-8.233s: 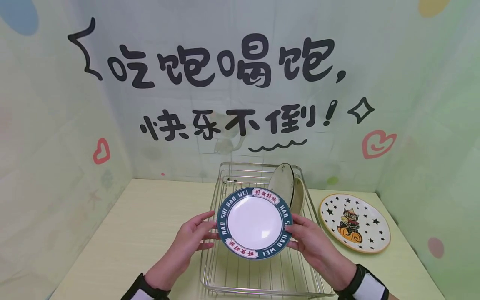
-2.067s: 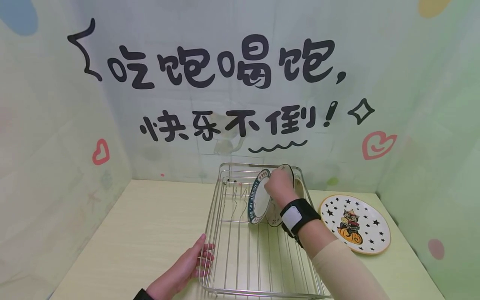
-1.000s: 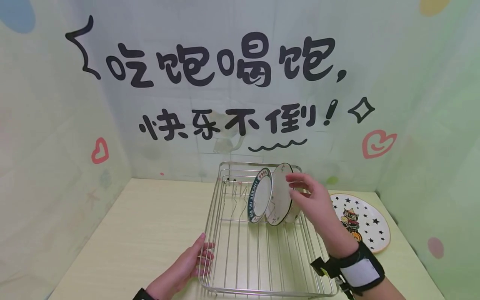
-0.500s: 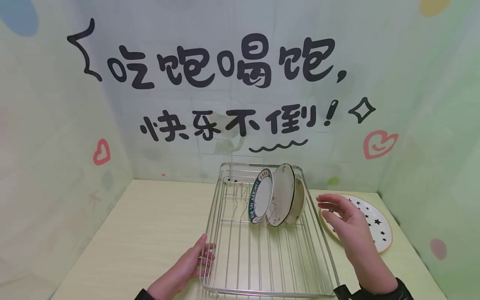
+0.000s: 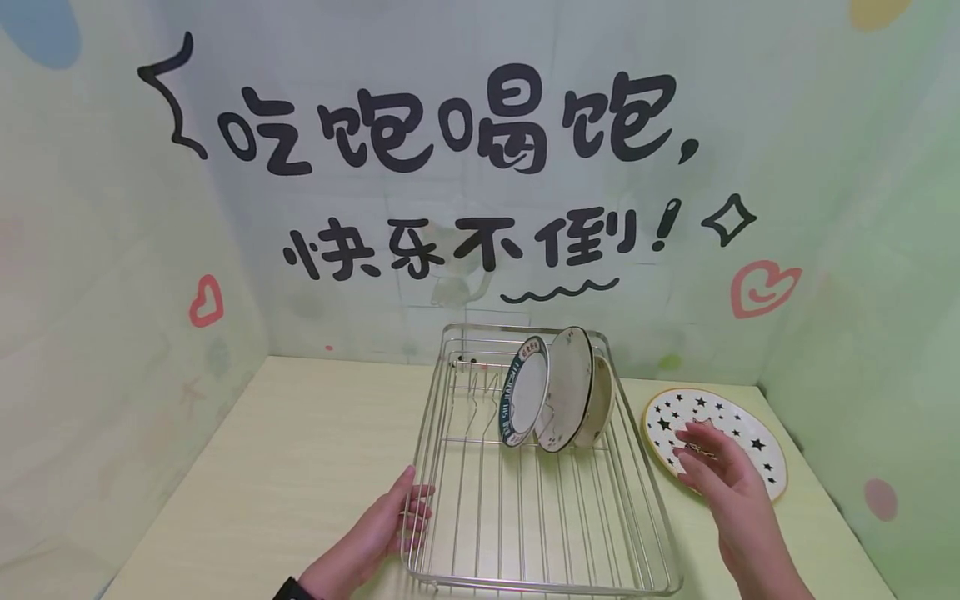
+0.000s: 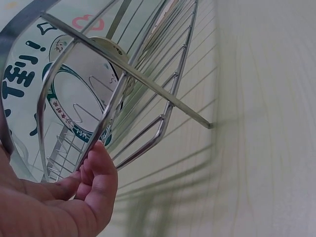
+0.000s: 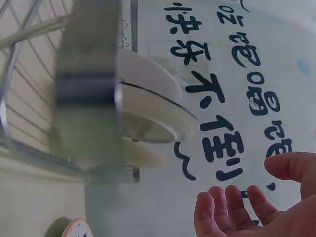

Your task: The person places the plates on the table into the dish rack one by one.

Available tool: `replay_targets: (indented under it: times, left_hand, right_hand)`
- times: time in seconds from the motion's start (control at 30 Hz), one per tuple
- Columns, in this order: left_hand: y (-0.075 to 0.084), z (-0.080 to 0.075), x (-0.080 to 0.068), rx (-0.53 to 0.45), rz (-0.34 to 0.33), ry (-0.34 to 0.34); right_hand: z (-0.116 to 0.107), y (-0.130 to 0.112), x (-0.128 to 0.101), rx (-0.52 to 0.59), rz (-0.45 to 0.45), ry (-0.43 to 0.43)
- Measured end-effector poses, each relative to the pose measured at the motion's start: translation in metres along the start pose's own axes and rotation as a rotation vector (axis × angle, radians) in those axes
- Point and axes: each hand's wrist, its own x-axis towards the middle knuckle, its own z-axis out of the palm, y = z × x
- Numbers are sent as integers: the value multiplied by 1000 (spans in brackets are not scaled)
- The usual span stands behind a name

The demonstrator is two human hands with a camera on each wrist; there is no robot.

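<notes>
A steel wire dish rack (image 5: pixel 525 533) lies on the pale table. At its far right end three dishes stand on edge: a teal-rimmed plate (image 5: pixel 525 392), a cream plate (image 5: pixel 567 389) and a cream dish (image 5: pixel 602 402) behind it. My left hand (image 5: pixel 390 525) grips the rack's near left rim, thumb outside and fingers inside (image 6: pixel 98 173). A star-patterned plate (image 5: pixel 738 433) with a cartoon figure lies flat to the right of the rack. My right hand (image 5: pixel 712 471) hovers over its near left edge with fingers spread (image 7: pixel 237 207) and holds nothing.
Printed walls close the table in at the back, left and right. The rack's wire rim (image 7: pixel 89 98) shows blurred and close in the right wrist view, with the standing dishes (image 7: pixel 148 98) behind it. Bare tabletop (image 5: pixel 300 450) lies left of the rack.
My right hand has left the standing plates and moved right and down to the star plate. The teal-rimmed plate now stands in the rack. The left hand has stayed on the rim.
</notes>
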Motion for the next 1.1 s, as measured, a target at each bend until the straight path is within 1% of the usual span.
replay_targets:
  times: [0.1,0.23,0.33,0.47,0.57,0.63,0.7,0.73,0.83,0.9,1.1]
  left_hand:
    - [0,0,-1,1,2,-1]
    - [0,0,-1,5,7,-2]
    - [0,0,-1,3,4,8]
    - [1,0,-1,-3,0,7]
    - [1,0,-1,-4,3,0]
    - [1,0,-1,-3,6,-1]
    - [1,0,-1,-3,7,-1]
    - [1,0,-1,-3,7,0]
    - [1,0,-1,-2,6,1]
    - [1,0,-1,-3,7,-1]
    - [1,-1,-1,-5,7,-9]
  right_hand:
    - [-11,13,-1,-43,45,12]
    - [-29,28,-2,-130,99,-2]
    - [-42,38,-3,-169,139,-15]
    - [-59,47,-2,-215,200,-11]
    - [-70,52,3,-273,293,2]
    - [-78,54,9,-305,390,5]
    - [-86,56,17,-319,490,-10]
    - [-91,57,21,-322,537,-18]
    - [-105,61,30,-280,621,-24]
    - [-114,65,34,-246,654,2]
    - [-136,78,42,-118,696,96]
